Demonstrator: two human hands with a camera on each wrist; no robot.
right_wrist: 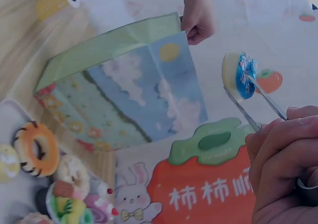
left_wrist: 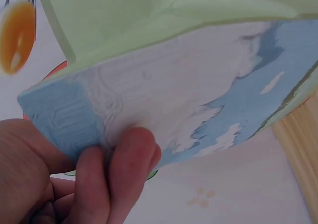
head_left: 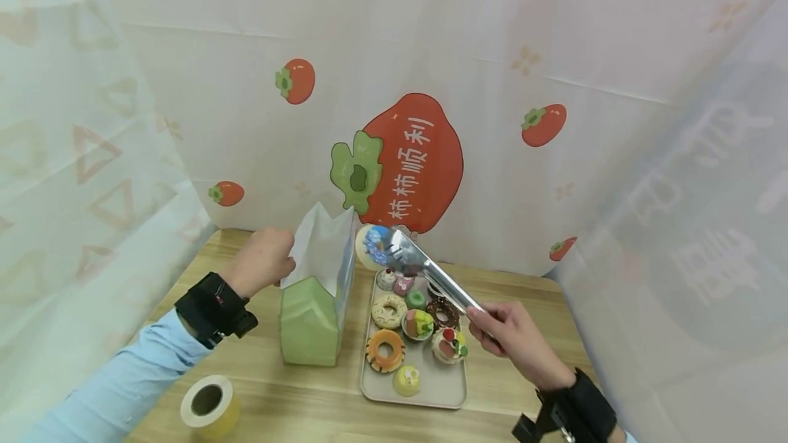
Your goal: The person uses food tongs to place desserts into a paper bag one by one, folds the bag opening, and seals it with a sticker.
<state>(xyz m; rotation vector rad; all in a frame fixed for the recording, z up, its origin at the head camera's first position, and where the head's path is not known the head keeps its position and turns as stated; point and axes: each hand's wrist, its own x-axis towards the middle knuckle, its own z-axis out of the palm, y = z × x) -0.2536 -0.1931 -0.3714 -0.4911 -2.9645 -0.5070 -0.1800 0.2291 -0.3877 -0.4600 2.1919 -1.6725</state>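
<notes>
My left hand [head_left: 261,262] pinches the upper edge of a green paper bag [head_left: 309,327] that stands upright on the table. In the left wrist view, fingers [left_wrist: 131,157] press on the bag's blue-and-white printed side [left_wrist: 174,85]. My right hand [head_left: 516,340] grips metal tongs [head_left: 446,286]. Between the tips of the tongs is a donut [head_left: 366,246] with blue icing, raised just right of the bag's top. The right wrist view shows the donut [right_wrist: 231,75] on edge, apart from the bag [right_wrist: 144,85].
Right of the bag lies a tray [head_left: 440,388] with several toy-like donuts and cakes, among them an orange donut [head_left: 373,361] and a yellow cake [head_left: 407,381]. A roll of yellow tape [head_left: 224,419] stands at the front left. Printed cloth [head_left: 468,39] hangs behind the wooden table [head_left: 308,402].
</notes>
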